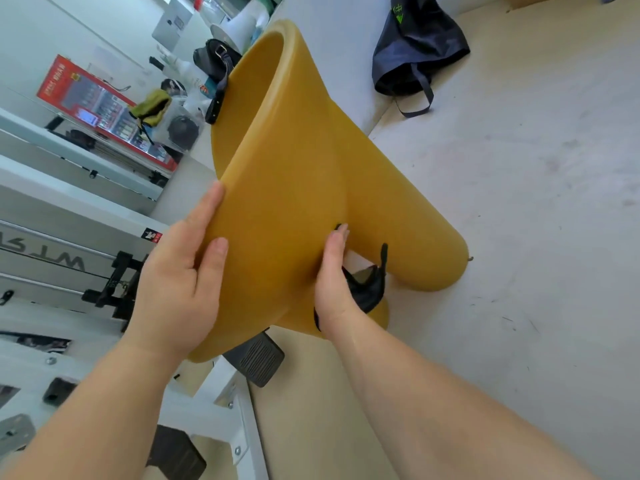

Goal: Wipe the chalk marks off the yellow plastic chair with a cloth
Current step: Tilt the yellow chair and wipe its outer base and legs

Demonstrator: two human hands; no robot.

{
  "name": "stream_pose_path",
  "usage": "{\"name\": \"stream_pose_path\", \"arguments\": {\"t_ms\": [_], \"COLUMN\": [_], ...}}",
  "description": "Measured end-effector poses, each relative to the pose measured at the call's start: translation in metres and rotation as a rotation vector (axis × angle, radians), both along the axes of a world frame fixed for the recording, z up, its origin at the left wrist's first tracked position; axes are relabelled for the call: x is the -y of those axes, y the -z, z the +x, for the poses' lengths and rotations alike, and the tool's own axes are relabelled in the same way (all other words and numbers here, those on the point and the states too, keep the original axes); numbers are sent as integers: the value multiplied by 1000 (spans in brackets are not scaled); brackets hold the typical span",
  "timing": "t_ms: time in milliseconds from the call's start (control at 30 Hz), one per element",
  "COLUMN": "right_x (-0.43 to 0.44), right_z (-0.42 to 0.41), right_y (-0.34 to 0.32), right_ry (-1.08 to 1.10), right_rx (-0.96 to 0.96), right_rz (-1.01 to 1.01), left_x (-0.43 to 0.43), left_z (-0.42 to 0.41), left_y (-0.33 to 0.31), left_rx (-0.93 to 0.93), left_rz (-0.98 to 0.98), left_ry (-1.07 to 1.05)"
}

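Left hand [180,285] steadies yellow chair [294,188]; right hand [334,289] presses black cloth [367,289].

Pale scuffed floor [519,202] under yellow chair [294,168] and dark bag [415,53].

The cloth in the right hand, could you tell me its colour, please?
Black cloth, seen in the head view.

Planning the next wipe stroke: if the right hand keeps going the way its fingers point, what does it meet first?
Only more of the yellow chair. The right hand, holding the black cloth, points up along the chair's surface; nothing else seems to lie in that line, though depth is hard to judge.
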State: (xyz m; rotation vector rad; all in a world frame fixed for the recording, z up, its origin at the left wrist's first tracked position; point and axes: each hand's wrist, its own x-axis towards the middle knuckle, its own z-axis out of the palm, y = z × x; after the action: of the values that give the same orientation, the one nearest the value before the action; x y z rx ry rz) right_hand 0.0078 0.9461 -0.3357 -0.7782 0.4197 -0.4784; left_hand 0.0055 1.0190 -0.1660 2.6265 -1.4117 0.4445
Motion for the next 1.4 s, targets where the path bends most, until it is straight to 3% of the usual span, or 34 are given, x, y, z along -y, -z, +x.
{"name": "stream_pose_path", "arguments": {"t_ms": [67,233,333,400,500,533,767,867,1000,1100,1200,1400], "right_x": [8,20,18,19,23,23,20,56,85,70,62,47], "right_z": [-3,-17,-12,-10,-2,-2,-24,-5,17,16,8,0], "right_y": [-8,-86,-73,-53,-28,-24,-80,-70,-41,-27,-41,-55], "right_ry": [-17,192,275,249,48,-2,215,229,143,177,174,254], "right_rx": [-20,157,207,180,46,40,257,212,-122,-198,-187,97], "right_rz": [23,-217,-247,-177,152,171,-393,-584,-669,-641,-553,-702], "left_x": [-8,10,41,65,88,91,68,39,-1,-20,-26,24], "left_z": [-3,-1,-2,0,8,10,14,9,3,-3,-9,-14], "left_y": [0,-7,-17,-23,-24,-23,-19,-19,-21,-22,-24,-32], "left_rx": [-12,27,56,42,33,38,126,99,42,20,-17,43], "left_rz": [-11,-136,-155,-105,10,43,121,126,113,97,72,42], "left_ry": [-17,-25,-5,-40,-105,-119,-125,-122,-125,-129,-147,-171]}}
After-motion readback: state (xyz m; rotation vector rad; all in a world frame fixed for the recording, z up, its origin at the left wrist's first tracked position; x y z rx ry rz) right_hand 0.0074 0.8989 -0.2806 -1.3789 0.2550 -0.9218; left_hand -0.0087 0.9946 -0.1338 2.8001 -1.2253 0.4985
